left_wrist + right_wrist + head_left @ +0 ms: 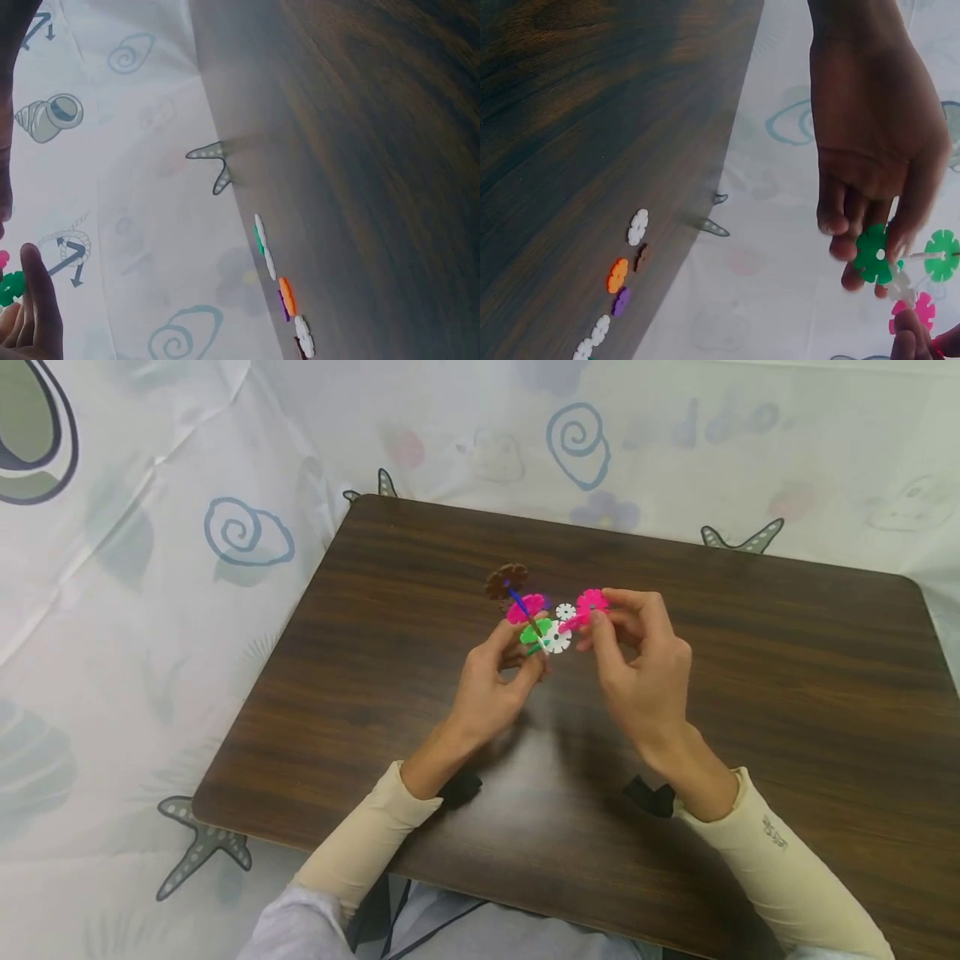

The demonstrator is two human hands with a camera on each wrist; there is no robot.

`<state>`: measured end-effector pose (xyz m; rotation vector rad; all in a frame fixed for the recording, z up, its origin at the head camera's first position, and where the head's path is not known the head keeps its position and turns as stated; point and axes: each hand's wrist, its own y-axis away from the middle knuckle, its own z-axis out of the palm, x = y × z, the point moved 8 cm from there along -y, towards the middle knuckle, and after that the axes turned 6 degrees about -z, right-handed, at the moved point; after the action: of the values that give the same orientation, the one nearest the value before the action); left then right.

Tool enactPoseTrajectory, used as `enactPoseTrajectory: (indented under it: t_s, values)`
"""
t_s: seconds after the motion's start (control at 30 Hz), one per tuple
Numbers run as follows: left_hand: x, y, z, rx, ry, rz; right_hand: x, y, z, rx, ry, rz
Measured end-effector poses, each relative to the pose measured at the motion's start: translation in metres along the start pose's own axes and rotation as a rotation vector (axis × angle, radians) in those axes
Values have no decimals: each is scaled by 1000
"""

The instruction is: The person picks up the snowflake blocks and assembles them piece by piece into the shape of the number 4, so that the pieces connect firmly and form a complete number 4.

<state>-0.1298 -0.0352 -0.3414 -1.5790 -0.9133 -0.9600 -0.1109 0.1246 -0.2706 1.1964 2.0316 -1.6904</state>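
Observation:
In the head view my left hand (495, 681) pinches a small build of notched, flower-shaped plastic discs above the table. A light green disc (534, 632), a white disc (557, 638) and a brown disc (508, 580) belong to it. Close on its right, my right hand (643, 664) pinches a bright pink disc (592, 601) between thumb and forefinger. The right wrist view has a dark green disc (874, 253) at the fingers of one hand and a pink disc (924, 309) by the other's fingertips. Fingers hide some of the joints.
Loose discs lie on the dark wooden table (360, 693), among them a white disc (637, 226), an orange disc (617, 275) and a purple disc (621, 301). In the head view the hands and build partly hide them. A patterned white cloth (450, 427) hangs behind the table.

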Motion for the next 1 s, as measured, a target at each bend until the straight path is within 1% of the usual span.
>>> enactPoseTrajectory:
  t_s: [0.1,0.2,0.27,0.4,0.5,0.57,0.63,0.73,0.8,0.87,0.93,1.0]
  values:
    - [-1,-1,4,-65,36,-51,-1,0,3,-14,13,-9]
    - [-2,-1,9,-104,60,-96,-1,1,6,-37,34,-26]
    - [-2,-1,10,-107,65,-111,-1,2,9,-53,51,-34]
    - [0,-1,12,-74,93,-115,-1,5,14,-90,74,-34]
    - [2,-1,12,-19,125,-83,-3,8,17,-98,63,-24]
    - [4,-1,10,34,139,-52,-6,9,19,-100,56,-32]
    - [7,0,7,90,138,-9,-11,9,21,-101,58,-56]
    - [12,1,5,147,131,58,-19,7,22,-103,79,-113]
    - [15,0,4,161,123,97,-23,4,21,-100,84,-140]
    - [18,-1,3,165,111,121,-25,2,21,-105,86,-158]
    - [19,-2,3,164,98,126,-26,-1,20,-114,78,-159]
    - [19,-3,2,156,105,116,-26,-4,20,-123,72,-152]
